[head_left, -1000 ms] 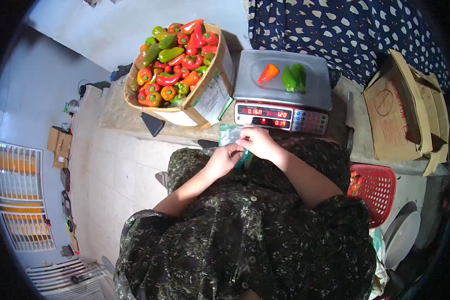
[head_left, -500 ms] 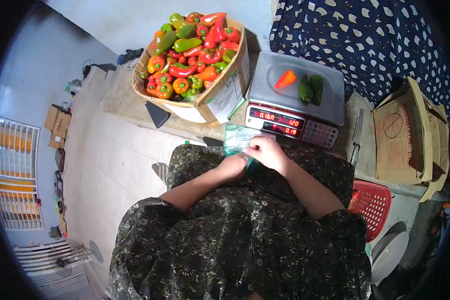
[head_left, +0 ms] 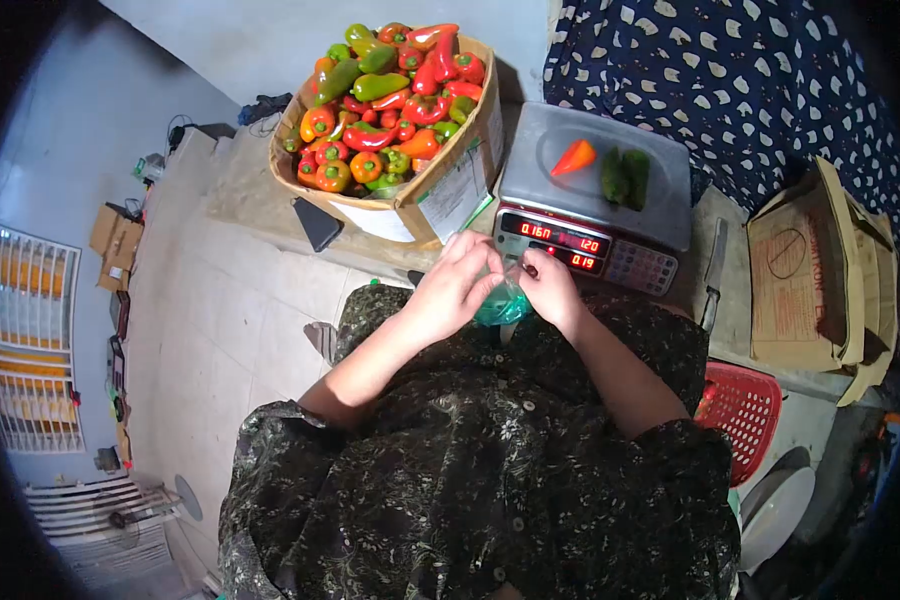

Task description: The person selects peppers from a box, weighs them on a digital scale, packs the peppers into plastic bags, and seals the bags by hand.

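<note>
On my feed I see the left hand (head_left: 452,287) and right hand (head_left: 553,292) pinching a translucent green plastic bag (head_left: 503,308). From it, a grey-topped electronic scale (head_left: 592,207) bearing one orange-red pepper (head_left: 573,157) and two green peppers (head_left: 625,178) stands at one o'clock, a pepper-filled brown cardboard box (head_left: 477,150) at eleven.

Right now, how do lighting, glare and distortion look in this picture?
All in the head view: fisheye distortion, black corners; bare left hand brighter than the bare right hand; glints on the glossy red and green peppers and the thin green plastic bag.
</note>
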Tool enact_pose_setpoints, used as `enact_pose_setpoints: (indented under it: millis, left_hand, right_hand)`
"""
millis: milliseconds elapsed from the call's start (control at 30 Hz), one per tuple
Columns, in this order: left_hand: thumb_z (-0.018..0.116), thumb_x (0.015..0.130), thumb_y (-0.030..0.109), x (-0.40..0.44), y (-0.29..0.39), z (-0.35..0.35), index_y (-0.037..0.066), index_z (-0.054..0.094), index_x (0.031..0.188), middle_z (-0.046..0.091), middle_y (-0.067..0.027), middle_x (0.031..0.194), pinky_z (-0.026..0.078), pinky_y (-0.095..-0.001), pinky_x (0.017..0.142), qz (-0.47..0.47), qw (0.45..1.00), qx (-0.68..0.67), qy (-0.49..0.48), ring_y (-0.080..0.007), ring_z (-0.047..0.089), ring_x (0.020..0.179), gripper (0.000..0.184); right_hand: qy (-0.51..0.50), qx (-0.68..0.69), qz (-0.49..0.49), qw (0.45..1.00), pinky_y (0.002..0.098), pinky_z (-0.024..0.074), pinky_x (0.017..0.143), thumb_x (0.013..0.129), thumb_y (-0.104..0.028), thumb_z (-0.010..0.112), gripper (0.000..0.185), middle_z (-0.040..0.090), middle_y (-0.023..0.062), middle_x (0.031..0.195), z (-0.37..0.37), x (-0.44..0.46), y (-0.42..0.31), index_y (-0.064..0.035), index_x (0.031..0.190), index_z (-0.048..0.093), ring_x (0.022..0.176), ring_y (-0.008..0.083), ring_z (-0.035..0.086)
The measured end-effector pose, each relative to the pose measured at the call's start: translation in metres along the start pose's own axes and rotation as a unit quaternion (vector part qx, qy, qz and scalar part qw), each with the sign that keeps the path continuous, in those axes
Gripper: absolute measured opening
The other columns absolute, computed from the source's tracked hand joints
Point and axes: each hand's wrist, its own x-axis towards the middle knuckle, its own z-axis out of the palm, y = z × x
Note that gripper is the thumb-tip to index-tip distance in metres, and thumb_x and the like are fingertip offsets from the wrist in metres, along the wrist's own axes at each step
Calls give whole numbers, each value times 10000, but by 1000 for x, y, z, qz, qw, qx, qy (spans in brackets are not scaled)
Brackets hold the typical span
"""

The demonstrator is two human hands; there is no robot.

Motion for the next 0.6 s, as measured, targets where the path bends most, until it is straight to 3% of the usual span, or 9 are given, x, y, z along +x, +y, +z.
enact_pose_setpoints:
  millis: [33,133,167,267,300,400,467,500,600]
  left_hand:
    - [631,786,72,1,4,0,36,507,895,517,-142,993,406,-389,872,-4,1000,-13,10,-331,508,1001,169]
    - [635,791,83,3,14,0,34,515,895,537,-136,974,399,-395,874,-13,1000,-16,11,-325,515,988,166]
    - [636,793,86,3,15,-1,35,521,892,549,-132,960,398,-396,869,-16,1000,-10,10,-321,520,978,161]
    - [638,794,86,1,13,-6,44,543,885,584,-111,882,406,-389,832,-47,998,22,-46,-310,538,927,138]
    - [641,791,85,1,13,-9,44,548,883,590,-104,860,406,-389,822,-38,999,30,-25,-308,543,908,137]
    - [639,804,72,1,18,-25,38,550,873,596,-84,841,416,-347,806,0,998,59,33,-251,562,857,118]
    - [657,791,76,1,20,-31,38,549,836,607,-93,795,445,-346,760,-54,991,-17,117,-259,590,812,124]
    - [647,819,62,0,21,-37,29,544,836,613,-79,819,454,-307,746,-76,985,-68,137,-196,585,812,110]
    - [571,880,39,-1,25,-47,24,501,915,551,-69,939,419,-269,814,-26,949,-215,230,-133,530,865,79]
  right_hand:
    - [10,37,7,999,353,459,692,783,-204,653,255,577,155,833,2,0,-3,-3,908,556,776,268,585]
    - [70,160,-129,976,352,443,802,817,-241,644,375,563,162,982,-5,-11,-38,-3,1077,519,943,274,562]
    - [43,121,-177,976,360,422,866,818,-237,655,438,549,167,1042,-13,-14,-49,-3,1153,496,1031,283,530]
    - [29,34,-266,963,361,429,853,806,-217,669,413,553,158,1033,-13,-18,-65,-9,1125,510,1001,278,544]
    - [27,64,-215,974,357,442,831,775,-205,697,352,582,137,984,-13,-21,-69,-7,1040,576,965,272,563]
    - [-62,-5,-241,968,360,466,777,751,-214,715,274,617,108,895,-15,-9,-47,-18,926,640,878,271,597]
    - [-58,2,-210,976,362,480,708,738,-192,712,182,631,91,825,-4,-7,-30,-48,845,680,783,264,620]
    - [-57,-9,-223,973,361,480,698,737,-186,709,173,631,90,825,-1,-6,-26,-52,842,681,770,263,621]
    - [-70,-34,-187,979,358,473,700,733,-217,704,170,628,82,832,0,-6,-24,-66,807,684,768,253,617]
